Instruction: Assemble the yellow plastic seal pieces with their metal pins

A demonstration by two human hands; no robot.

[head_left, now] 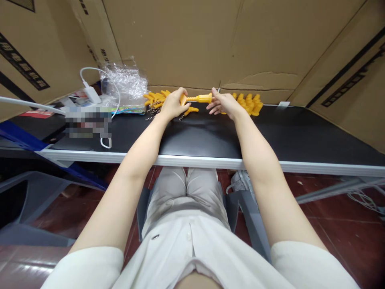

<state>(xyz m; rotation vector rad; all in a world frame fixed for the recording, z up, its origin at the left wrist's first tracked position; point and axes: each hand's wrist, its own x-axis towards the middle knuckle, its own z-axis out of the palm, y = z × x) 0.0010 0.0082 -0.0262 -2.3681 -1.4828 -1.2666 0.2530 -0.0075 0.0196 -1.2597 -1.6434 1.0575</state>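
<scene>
My left hand (175,105) is closed, thumb and fingers pinching the handle end of a yellow plastic corkscrew-like piece (192,99) with a ridged shaft. The piece lies level between both hands. Its wider ribbed sleeve (204,98) reaches the thumb and forefinger of my right hand (224,103), whose other fingers are loosely spread below. Beside and behind my left hand is a pile of yellow handles (157,97) with metal spirals. One loose yellow handle (192,109) lies just under my left fingers. Several upright yellow parts (249,104) stand in rows behind my right hand.
The black tabletop (198,140) has a pale metal front edge. Cardboard walls (195,44) enclose the back and sides. Left are crumpled clear plastic bags (124,82), a white charger (92,93) with a cable, and a blurred-out item (88,121). A white scrap (284,104) sits at back right.
</scene>
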